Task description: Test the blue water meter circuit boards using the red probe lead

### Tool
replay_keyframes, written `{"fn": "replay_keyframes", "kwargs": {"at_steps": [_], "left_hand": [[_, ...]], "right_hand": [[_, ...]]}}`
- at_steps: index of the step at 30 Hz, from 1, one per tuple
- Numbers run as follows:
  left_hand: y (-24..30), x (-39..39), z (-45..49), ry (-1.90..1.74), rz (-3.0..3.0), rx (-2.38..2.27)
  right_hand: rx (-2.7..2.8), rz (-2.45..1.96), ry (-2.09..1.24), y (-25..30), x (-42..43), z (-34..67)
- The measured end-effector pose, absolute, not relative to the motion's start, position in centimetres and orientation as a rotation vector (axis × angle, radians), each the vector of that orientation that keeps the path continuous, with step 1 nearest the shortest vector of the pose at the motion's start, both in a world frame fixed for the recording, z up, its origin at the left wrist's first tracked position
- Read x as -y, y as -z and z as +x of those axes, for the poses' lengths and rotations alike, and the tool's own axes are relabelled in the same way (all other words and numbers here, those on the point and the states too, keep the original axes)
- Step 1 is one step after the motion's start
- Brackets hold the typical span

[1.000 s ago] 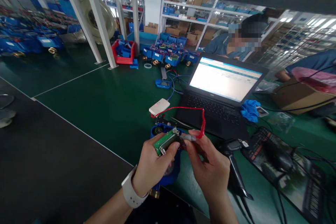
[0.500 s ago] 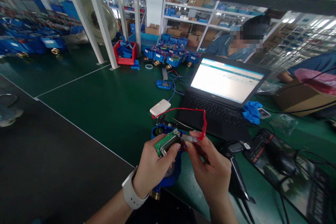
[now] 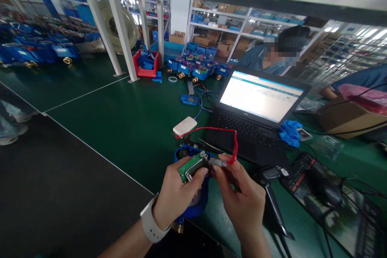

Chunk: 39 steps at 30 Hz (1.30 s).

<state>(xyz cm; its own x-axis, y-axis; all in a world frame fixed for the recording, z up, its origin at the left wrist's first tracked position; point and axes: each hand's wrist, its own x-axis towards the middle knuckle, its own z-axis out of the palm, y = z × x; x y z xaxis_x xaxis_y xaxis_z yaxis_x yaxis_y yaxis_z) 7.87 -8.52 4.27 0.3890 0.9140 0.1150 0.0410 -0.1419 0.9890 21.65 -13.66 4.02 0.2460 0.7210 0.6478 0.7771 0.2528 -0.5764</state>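
Note:
My left hand (image 3: 175,197), with a white watch on its wrist, grips a small green circuit board (image 3: 191,166) over a blue water meter (image 3: 193,205) with a brass fitting. My right hand (image 3: 242,197) pinches a clear-sleeved clip (image 3: 218,162) at the end of a red wire (image 3: 225,130), and the clip's tip touches the board's right end. The wire loops up and back toward a white box (image 3: 184,125) on the green bench (image 3: 121,121).
An open black laptop (image 3: 256,117) stands just behind my hands, a blue glove (image 3: 289,132) to its right. A black tool (image 3: 272,201) and a mouse on a pad (image 3: 329,197) lie to the right. Blue meters (image 3: 196,70) and a red bin (image 3: 147,63) stand further back. A person sits behind the laptop.
My hands, the board and the clip keep the same hold. Only the view has shifted slightly.

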Motion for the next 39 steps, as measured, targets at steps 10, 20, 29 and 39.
{"fn": "replay_keyframes", "kwargs": {"at_steps": [10, 20, 29, 39], "left_hand": [[-4.20, 8.54, 7.96, -0.972, 1.516, -0.888], [-4.40, 8.51, 7.98, -0.978, 1.517, -0.886], [-4.48, 8.63, 7.97, -0.983, 1.526, -0.881], [-4.29, 8.52, 7.99, -0.975, 1.509, -0.892]], "right_hand": [[1.467, -1.436, 0.039, -3.78, 13.44, 21.58], [1.462, -1.433, 0.052, -3.98, 13.50, 21.65], [1.453, -1.420, 0.054, -3.97, 13.47, 21.45], [1.448, -1.436, 0.027, -3.69, 13.60, 21.63]]}}
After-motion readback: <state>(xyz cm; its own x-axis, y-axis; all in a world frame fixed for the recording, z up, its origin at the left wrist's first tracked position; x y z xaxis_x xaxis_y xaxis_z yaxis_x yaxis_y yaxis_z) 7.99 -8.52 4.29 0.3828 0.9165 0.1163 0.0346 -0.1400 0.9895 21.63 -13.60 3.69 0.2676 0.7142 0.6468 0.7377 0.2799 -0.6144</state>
